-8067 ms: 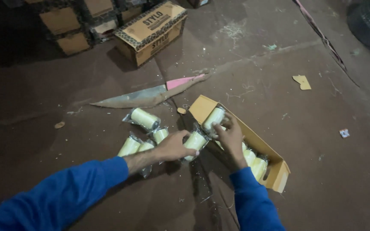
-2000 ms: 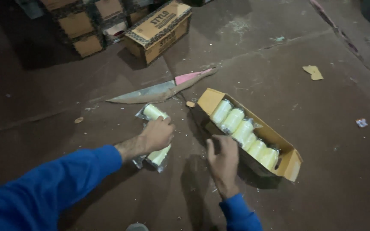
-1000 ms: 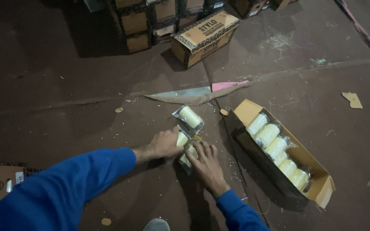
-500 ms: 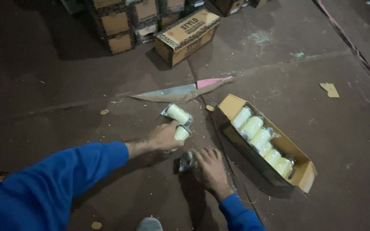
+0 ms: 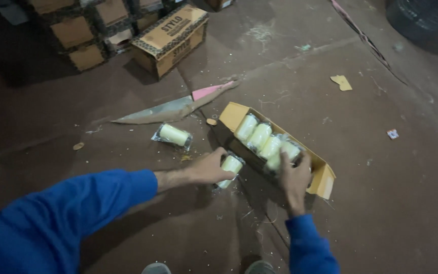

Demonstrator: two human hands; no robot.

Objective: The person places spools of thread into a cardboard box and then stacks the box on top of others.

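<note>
A long open cardboard box (image 5: 322, 176) lies on the dark floor with several pale yellow spools wrapped in clear plastic inside. My right hand (image 5: 295, 177) is at the box's near end, gripping a wrapped spool (image 5: 279, 158) set among the others. My left hand (image 5: 210, 167) lies on the floor left of the box, closed around another wrapped spool (image 5: 230, 165). A third wrapped spool (image 5: 173, 135) lies loose on the floor further left, apart from both hands.
A grey and pink torn strip (image 5: 178, 105) lies behind the box. Closed cardboard cartons (image 5: 171, 38) and stacked small boxes (image 5: 77, 35) stand at the back left. Paper scraps (image 5: 341, 82) dot the floor. My shoes (image 5: 153, 268) show at the bottom edge.
My right hand has moved from the floor spool up into the box's near end with a spool. My left hand stays on a spool by the box. The view shifted.
</note>
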